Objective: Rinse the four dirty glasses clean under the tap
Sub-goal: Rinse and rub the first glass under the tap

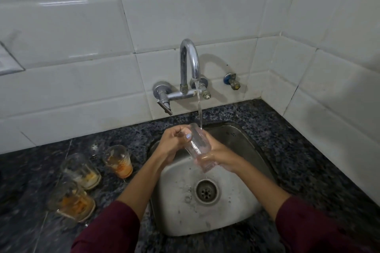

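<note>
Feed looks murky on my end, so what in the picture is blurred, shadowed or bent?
Head view: the three dirty glasses on the counter are smeared by blur; the tap throws a soft shadow on the tiles; a glare streak lies on the upper left tile; wide-angle bend curves the tile lines; the held glass and both hands stay fairly sharp.

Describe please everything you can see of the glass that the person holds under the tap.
The glass is a clear, plain tumbler and looks clean of the orange residue. It is tilted over the sink, rim up toward the tap, and the water stream lands at its rim. The right hand grips its lower part; the left hand holds it near the rim, thumb on the wall.
</note>
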{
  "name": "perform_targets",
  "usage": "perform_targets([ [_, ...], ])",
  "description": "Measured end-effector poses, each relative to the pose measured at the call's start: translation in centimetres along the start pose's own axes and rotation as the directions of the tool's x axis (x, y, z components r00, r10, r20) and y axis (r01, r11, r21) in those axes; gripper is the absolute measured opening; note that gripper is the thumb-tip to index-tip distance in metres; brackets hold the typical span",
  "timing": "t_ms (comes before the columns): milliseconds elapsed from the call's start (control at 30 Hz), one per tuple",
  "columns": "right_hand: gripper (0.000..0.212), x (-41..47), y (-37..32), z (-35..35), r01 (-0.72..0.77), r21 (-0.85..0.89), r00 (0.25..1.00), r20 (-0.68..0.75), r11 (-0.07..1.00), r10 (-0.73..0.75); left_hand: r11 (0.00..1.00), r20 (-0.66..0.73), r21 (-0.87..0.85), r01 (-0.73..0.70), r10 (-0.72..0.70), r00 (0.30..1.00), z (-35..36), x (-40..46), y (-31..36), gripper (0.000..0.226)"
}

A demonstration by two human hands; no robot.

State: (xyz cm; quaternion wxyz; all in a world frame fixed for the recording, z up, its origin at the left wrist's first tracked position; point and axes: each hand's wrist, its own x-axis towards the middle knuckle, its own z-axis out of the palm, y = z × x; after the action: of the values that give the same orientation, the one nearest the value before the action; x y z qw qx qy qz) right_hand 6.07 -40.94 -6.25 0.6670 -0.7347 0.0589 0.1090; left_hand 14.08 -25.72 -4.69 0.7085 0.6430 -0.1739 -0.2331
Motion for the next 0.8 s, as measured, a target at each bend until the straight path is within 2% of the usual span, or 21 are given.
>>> perform_targets([
  [67, 0.08, 0.1, 1.0, 0.0, -0.067, 0.345, 0.994, 0.105, 0.936, 0.032, 0.999, 0.016, 0.03, -0.016, 0.016, 1.0, 0.4, 0.0, 0.6, 0.017],
  [133, 0.068, 0.4, 2.0, 0.8, -0.088, 0.501, 0.991, 0.131, 0.861, 0.026, 0.994, 0.038, 0.1, -0.037, 0.034, 0.999, 1.0, 0.2, 1.0, 0.034],
  [233, 0.068, 1.1, 3.4, 2.2, 0.022, 0.525, 1.0, -0.025, 0.851, -0.01, 0.969, 0.107, 0.242, -0.045, 0.02, 0.994, 1.5, 0.5, 1.2, 0.071],
  [333, 0.07, 1.9, 3.8, 3.1, 0.093, 0.51, 0.993, -0.114, 0.855, -0.04, 0.914, 0.203, 0.387, -0.125, 0.048, 0.978, 1.2, 0.3, 1.1, 0.104],
  [433, 0.075, 1.9, 3.0, 3.1, 0.14, 0.286, 0.97, -0.231, 0.948, -0.074, 0.899, 0.229, 0.393, -0.191, 0.105, 0.968, 0.3, -0.1, 0.6, 0.112],
  [533, 0.082, 1.2, 1.7, 1.6, 0.122, -0.029, 0.942, -0.312, 0.992, -0.124, 0.917, 0.154, 0.358, -0.178, 0.13, 0.98, -0.8, -0.7, -0.1, 0.108],
  [600, 0.085, 0.3, 1.0, 0.1, 0.072, -0.284, 0.944, -0.289, 0.956, -0.157, 0.949, 0.092, 0.297, -0.104, 0.08, 0.993, -1.1, -1.0, -0.4, 0.105],
  [667, 0.088, -0.6, 0.2, -1.3, -0.003, -0.478, 0.963, -0.237, 0.878, -0.126, 0.964, 0.054, 0.262, -0.042, 0.029, 0.998, -0.9, -1.2, -0.7, 0.099],
  [800, 0.086, -2.7, -1.5, -3.1, -0.133, -0.666, 0.978, -0.209, 0.734, -0.012, 0.947, 0.084, 0.32, 0.014, -0.043, 0.996, -0.1, -1.6, -1.9, 0.09],
])
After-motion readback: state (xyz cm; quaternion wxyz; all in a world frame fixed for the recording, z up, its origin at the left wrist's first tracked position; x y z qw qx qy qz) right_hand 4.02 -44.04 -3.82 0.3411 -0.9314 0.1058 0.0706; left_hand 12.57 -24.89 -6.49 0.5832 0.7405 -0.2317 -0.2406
